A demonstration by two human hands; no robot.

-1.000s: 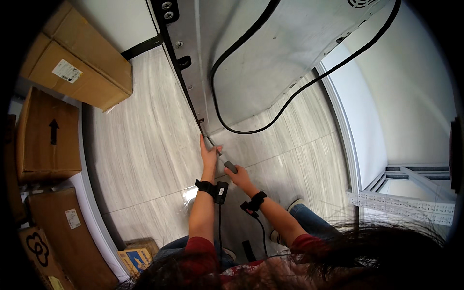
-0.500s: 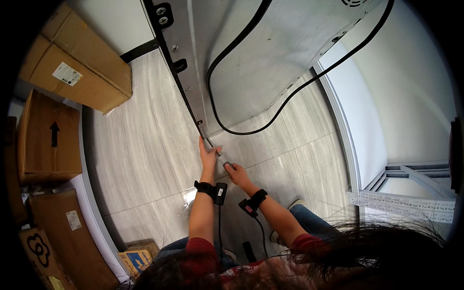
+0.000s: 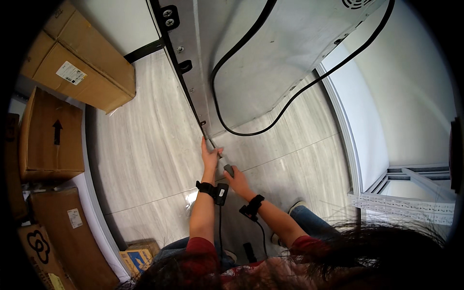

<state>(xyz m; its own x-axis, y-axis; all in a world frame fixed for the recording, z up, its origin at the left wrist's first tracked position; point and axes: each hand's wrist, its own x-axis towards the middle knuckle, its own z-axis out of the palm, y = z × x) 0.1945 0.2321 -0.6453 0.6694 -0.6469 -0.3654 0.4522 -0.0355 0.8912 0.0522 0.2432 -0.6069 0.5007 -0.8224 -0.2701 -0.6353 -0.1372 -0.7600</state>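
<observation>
A screwdriver (image 3: 229,170) with a grey handle lies slantwise between my hands, its thin shaft reaching up to the lower corner of a grey metal appliance (image 3: 270,63). My right hand (image 3: 236,180) is closed around the handle. Further up, my left hand (image 3: 210,157) holds the shaft between thumb and fingers, with its index finger stretched toward the appliance's corner. Whatever the tip meets there is too small to make out. Screws and black brackets (image 3: 169,18) line the appliance's left edge.
A black power cable (image 3: 251,134) hangs in a loop across the appliance. Cardboard boxes (image 3: 52,135) stand along the left side, beside a white ledge (image 3: 92,222). At right are a white panel (image 3: 357,111) and a metal frame (image 3: 411,181). Black straps with small devices circle both wrists.
My right hand has turned with the screwdriver handle, and its wrist device has rolled over. My left hand stays at the shaft. The whole view has shifted slightly.
</observation>
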